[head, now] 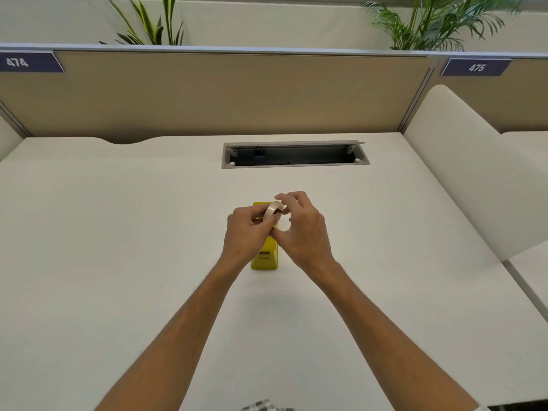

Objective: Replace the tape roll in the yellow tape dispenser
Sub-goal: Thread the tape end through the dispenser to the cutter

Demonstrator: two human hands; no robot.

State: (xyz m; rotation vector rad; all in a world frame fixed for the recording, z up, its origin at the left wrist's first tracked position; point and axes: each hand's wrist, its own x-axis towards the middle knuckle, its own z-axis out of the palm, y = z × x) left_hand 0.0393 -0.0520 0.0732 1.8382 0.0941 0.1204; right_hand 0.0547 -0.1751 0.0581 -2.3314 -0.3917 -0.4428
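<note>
Both hands are up over the smooth white table (118, 232), left hand (247, 232) and right hand (304, 229) pinching a thin, glossy pale tape roll (274, 209), a tilted ring. The boxy yellow plastic tape dispenser (264, 258) sits right under them, poking out at 6 o'clock of the roll.

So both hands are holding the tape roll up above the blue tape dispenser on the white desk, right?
Not quite: the tape dispenser is yellow, not blue, as the head view shows. Otherwise yes: the left hand and right hand hold the tape roll above it, over the white desk.
</note>
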